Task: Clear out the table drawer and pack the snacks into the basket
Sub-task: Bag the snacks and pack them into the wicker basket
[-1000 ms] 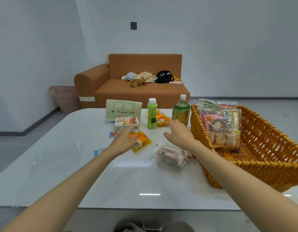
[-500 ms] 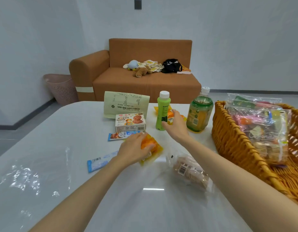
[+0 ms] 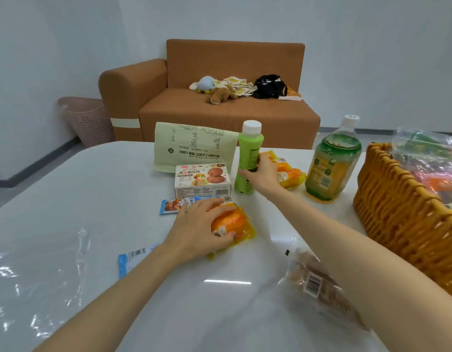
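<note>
Left hand point(image 3: 202, 231) curls over the orange snack pack point(image 3: 231, 222), fingers on top, thumb at the near edge. The pack lies flat on the table point(image 3: 92, 199), front-centre. Right hand point(image 3: 261, 175) wraps the lower half of the green bottle point(image 3: 249, 153), which stands upright just right of the cookie box point(image 3: 202, 182). Basket point(image 3: 397, 214) is at the right side of the table, with clear snack bags point(image 3: 428, 161) leaning in it. Drawer not in view.

My read of the step: two-handed pickup, both items go to the basket.
- The pack looks like soft, slick film. Scoop under it or pinch the seal, don't squash.
- Lift the bottle straight up. The tea bottle point(image 3: 331, 161) and more orange packs point(image 3: 289, 171) sit close on its right.
- Lay the bottle down in the basket so it can't tip onto the bags.
- The right forearm crosses over the clear bread bag point(image 3: 314, 283). Avoid dragging it.

Also on the table: pale green pouch point(image 3: 194, 148), blue wrapper point(image 3: 169, 205) by the box, second blue wrapper point(image 3: 132, 259) beside the left forearm.

Surface: glossy white top, heavy glare, probably low friction. Room: brown sofa point(image 3: 232, 110) with plush toys point(image 3: 220, 94) and a black bag point(image 3: 269, 86), pink hamper point(image 3: 87, 120) by the wall.
</note>
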Tool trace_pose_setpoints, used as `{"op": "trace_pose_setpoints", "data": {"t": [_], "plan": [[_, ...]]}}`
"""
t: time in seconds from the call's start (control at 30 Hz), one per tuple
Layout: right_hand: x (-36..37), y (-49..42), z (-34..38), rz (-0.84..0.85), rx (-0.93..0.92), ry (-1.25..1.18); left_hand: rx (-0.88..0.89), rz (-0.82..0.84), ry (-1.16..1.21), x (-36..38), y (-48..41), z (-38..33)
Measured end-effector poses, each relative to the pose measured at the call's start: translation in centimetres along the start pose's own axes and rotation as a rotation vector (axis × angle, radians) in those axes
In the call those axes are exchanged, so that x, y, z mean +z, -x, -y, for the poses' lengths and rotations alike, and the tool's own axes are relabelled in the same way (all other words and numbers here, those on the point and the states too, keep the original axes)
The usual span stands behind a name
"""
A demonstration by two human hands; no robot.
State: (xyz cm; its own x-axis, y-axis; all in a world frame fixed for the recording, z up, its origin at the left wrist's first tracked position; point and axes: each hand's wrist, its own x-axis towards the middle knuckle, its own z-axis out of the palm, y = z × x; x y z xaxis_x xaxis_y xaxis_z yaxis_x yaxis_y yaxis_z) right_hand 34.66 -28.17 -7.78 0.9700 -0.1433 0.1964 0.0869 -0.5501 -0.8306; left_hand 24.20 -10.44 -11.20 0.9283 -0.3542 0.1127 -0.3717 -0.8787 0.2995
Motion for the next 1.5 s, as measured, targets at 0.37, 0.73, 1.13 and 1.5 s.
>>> {"op": "trace_pose_setpoints", "data": {"t": [0.37, 0.73, 1.13, 1.5], "plan": [[2.4, -1.1, 0.8, 0.092, -0.08, -0.035, 0.005, 0.032, 0.023, -0.2, -0.7, 0.5], [-3.7, -4.2, -3.9, 0.121, -0.226, 0.551, -0.059, -0.163, 0.107, -1.0, -3.1, -2.1], [-0.6, -8.3, -6.8, 0.255, -0.093, 0.893, -0.018, -0.223, -0.048, 0.3, -6.4, -1.8], [-0.8, -3.5, -4.5, 0.213, 0.052, 0.754, -0.171, 0.05, 0.05, 0.0, -3.7, -1.8]]}}
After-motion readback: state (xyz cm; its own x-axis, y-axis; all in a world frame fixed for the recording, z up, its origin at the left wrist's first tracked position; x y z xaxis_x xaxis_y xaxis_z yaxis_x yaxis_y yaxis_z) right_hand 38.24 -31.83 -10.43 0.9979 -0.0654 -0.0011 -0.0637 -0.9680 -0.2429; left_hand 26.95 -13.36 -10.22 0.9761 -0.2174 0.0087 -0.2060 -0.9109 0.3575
